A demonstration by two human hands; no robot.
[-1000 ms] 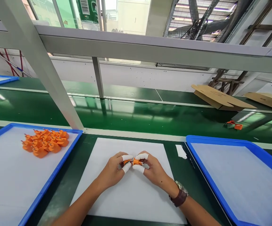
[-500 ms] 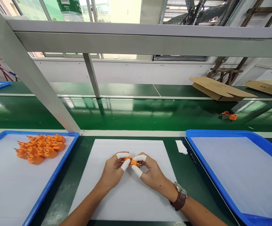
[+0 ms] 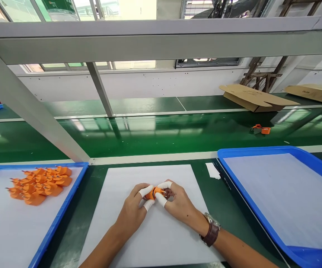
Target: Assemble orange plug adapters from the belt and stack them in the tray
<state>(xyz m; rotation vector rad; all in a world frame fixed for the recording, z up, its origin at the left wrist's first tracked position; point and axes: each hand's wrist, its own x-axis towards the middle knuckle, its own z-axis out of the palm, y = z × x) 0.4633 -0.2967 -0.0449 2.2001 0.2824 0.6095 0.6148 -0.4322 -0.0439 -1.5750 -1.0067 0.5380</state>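
Observation:
Over the white sheet [image 3: 149, 230], both hands meet on a small orange plastic part [image 3: 153, 193] with thin metal prongs pointing right. My left hand [image 3: 134, 206] pinches its left end between thumb and finger, both tips in white finger cots. At the other end, the thumb and finger of my right hand [image 3: 179, 199] grip it, also in white cots. The fingers hide much of the part, so its exact kind is unclear. A pile of similar orange parts with metal tips [image 3: 39, 185] lies in the blue-rimmed tray [image 3: 63, 216] to the left.
Another blue-rimmed tray [image 3: 250, 201], lined with white, stands on the right. A white paper scrap [image 3: 213, 171] lies beside it. Beyond the pale ledge, an orange piece [image 3: 265, 130] and a flattened cardboard box [image 3: 257, 98] rest on green surfaces. A slanted grey post [image 3: 46, 115] rises at left.
The orange part has turned between my fingers, showing a broader rounded face at its left end. Both hands stay in the same place over the sheet. The view has tilted slightly.

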